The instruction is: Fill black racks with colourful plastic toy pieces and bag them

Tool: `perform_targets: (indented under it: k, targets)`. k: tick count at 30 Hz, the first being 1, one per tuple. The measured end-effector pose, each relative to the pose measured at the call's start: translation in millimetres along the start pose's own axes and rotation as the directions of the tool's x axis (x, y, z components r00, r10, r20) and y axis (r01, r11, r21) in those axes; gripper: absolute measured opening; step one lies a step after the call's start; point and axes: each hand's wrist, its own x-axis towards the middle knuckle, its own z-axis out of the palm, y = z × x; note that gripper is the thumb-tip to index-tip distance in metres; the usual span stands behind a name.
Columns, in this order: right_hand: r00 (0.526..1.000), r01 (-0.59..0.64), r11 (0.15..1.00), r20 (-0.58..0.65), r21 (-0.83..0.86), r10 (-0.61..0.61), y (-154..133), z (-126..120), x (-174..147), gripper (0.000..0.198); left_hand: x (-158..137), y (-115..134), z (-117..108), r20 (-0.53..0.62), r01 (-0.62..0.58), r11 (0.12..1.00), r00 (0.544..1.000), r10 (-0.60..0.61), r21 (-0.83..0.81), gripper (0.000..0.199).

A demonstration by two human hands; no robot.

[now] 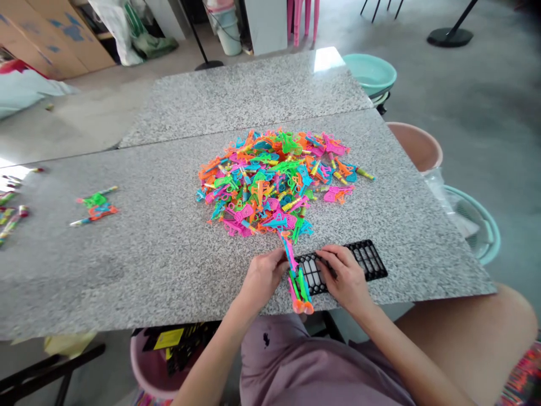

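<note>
A black plastic slotted tray (371,260) lies near the table's front edge, angled slightly. Pink, green and blue plastic toy pieces (301,285) with orange round ends sit in a row across its left end. My left hand (262,277) is closed at that end, its fingertips against the toy pieces; its exact grip is partly hidden. My right hand (345,277) has its fingers curled over the middle of the tray, gripping it. Just beyond the hands rises a large heap of bright plastic toy pieces (262,189), with yellow-banded tubes mixed in.
A few loose toy pieces (98,200) and several striped tubes (12,225) lie on the granite table (169,265) at left. Basins, one turquoise (372,73) and one peach (416,145), stand along the right edge. Under the front edge is a pink tub (146,369) holding black trays.
</note>
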Motion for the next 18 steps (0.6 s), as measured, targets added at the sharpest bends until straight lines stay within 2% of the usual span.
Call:
perform_targets:
  k: [9,13,15,18]
  targets:
    - [1.000,0.012,1.000,-0.002,0.002,-0.012,1.0,2.3,0.7,0.025,-9.0,-16.7,14.3,-0.075,-0.133,0.991,0.989,0.131,-0.020,0.020]
    - [1.000,0.027,0.995,0.000,0.093,-0.027,-8.4,-8.9,0.5,0.027,-9.9,-20.1,17.3,-0.077,-0.140,0.990,0.987,0.139,-0.004,0.022]
    - [0.993,0.062,0.980,0.087,0.189,-0.079,-21.0,-18.8,-1.8,0.035,-10.0,-19.1,17.8,-0.082,-0.140,0.990,0.987,0.140,0.011,0.021]
    - [0.955,0.047,0.949,0.265,0.312,-0.134,-42.9,-27.0,-7.2,0.063,-10.5,-17.4,18.8,-0.092,-0.146,0.989,0.985,0.148,0.030,0.019]
